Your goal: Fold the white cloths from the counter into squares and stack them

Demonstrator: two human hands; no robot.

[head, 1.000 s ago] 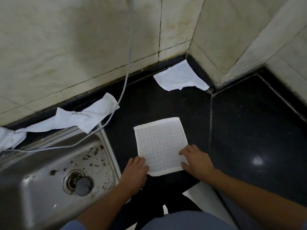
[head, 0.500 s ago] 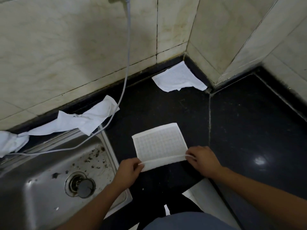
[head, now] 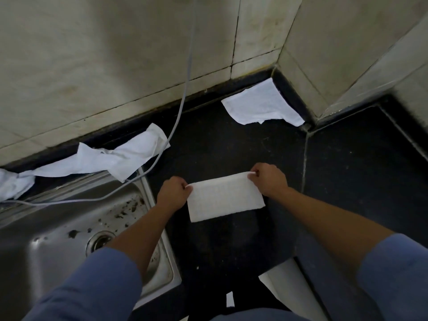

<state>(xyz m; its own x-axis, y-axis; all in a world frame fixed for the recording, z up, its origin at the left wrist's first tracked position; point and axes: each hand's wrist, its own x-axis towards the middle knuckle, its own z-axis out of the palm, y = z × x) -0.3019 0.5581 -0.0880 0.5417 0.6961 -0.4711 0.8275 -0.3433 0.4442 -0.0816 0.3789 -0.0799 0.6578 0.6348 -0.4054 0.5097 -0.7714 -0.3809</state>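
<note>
A white gridded cloth (head: pixel 224 198) lies on the black counter (head: pixel 347 170), folded in half into a wide rectangle. My left hand (head: pixel 174 193) pinches its far left corner. My right hand (head: pixel 268 180) pinches its far right corner. Both hands sit at the cloth's far edge, fingers curled. A loose white cloth (head: pixel 261 105) lies in the back corner by the wall. A crumpled white cloth (head: pixel 108 158) is draped along the wall behind the sink, and another white cloth (head: pixel 11 186) bunches at the far left edge.
A steel sink (head: pixel 58 228) with dark debris and a drain sits left of the folded cloth. A grey cable (head: pixel 180 107) hangs down the tiled wall and trails over the sink rim. A pale sheet (head: pixel 287 281) shows below the counter's front edge.
Both hands lifted the cloth's near edge and carried it away to the far edge, folding the square in half. The hands now sit farther from me.
</note>
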